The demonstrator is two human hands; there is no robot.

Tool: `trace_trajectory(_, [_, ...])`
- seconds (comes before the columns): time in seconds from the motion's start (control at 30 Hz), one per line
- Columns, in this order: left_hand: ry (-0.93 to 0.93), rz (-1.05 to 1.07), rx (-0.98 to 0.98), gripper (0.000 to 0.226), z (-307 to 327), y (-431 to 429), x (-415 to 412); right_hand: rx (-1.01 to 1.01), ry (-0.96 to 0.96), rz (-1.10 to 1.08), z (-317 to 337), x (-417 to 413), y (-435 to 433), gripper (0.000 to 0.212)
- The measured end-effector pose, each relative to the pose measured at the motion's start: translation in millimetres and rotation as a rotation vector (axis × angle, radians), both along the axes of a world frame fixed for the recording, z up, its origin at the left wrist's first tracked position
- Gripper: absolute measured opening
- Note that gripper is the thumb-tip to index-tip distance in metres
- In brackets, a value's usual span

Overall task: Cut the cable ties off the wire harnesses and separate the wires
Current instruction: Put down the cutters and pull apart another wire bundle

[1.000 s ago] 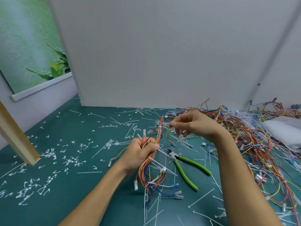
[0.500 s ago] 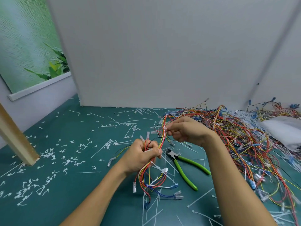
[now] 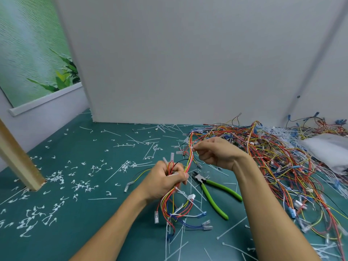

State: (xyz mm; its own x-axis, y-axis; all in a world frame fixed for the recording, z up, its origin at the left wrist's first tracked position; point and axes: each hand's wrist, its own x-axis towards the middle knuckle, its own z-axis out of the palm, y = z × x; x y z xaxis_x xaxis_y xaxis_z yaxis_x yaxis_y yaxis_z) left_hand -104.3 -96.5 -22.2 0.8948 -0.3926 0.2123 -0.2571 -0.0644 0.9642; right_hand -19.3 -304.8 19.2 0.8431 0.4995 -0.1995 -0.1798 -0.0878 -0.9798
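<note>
Wires from one harness [image 3: 166, 203] hang low in the middle of the frame, under the left hand [image 3: 165, 178]. Its grip is closed tight round the bundle. Just to the right, the green cutters [image 3: 209, 194] lie on the worktop [image 3: 113, 213], and no hand is on them. A bit higher, the right hand [image 3: 216, 153] pinches a few wires near the top of the bundle. This looks like the pulling-apart step. Next, that hand needs to tug its wires free, gently. Far right sits the big wire pile [image 3: 273, 157].

L hand [image 3: 165, 178], R hand [image 3: 219, 153], forearms [image 3: 267, 213] bare.
</note>
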Motion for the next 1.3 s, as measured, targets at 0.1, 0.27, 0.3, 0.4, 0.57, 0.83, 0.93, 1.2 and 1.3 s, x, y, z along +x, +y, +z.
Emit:
trace_trajectory(0.1, [0.003,-0.004,-0.005,0.031,0.8,-0.3,-0.6,0.012,-0.017,-0.009,1.4,-3.1,2.5,0.044])
trace_trajectory(0.27, [0.032,-0.070,-0.017,0.024,3.8,1.3,-2.4,-0.031,-0.011,-0.015,-1.7,-0.9,-3.2,0.038])
trace_trajectory(0.3, [0.038,-0.089,-0.016,0.023,4.3,2.2,-2.8,-0.034,0.010,-0.031,-2.7,-0.5,-5.9,0.031])
trace_trajectory(0.4, [0.047,-0.150,-0.001,0.020,4.9,4.6,-5.2,-0.111,-0.088,-0.266,-5.2,3.2,-12.8,0.024])
trace_trajectory(0.57, [0.077,-0.217,0.034,0.020,6.6,4.6,-7.5,-0.204,-0.624,-0.853,-1.0,12.6,-28.3,0.044])
trace_trajectory(0.83, [0.072,-0.253,0.062,0.017,10.1,4.9,-10.8,-0.580,-0.740,-0.730,3.9,13.7,-30.3,0.010])
trace_trajectory(0.93, [0.078,-0.241,0.057,0.017,10.2,5.9,-10.2,-0.544,-0.542,-0.536,3.2,11.3,-31.2,0.033])
trace_trajectory(1.2, [0.058,-0.216,0.026,0.019,9.5,6.1,-10.6,-0.081,-0.086,-0.325,0.9,12.3,-35.4,0.021])
trace_trajectory(1.3, [0.066,-0.157,-0.053,0.023,9.1,7.6,-9.5,-0.020,-0.052,-0.379,1.7,13.3,-40.5,0.021])
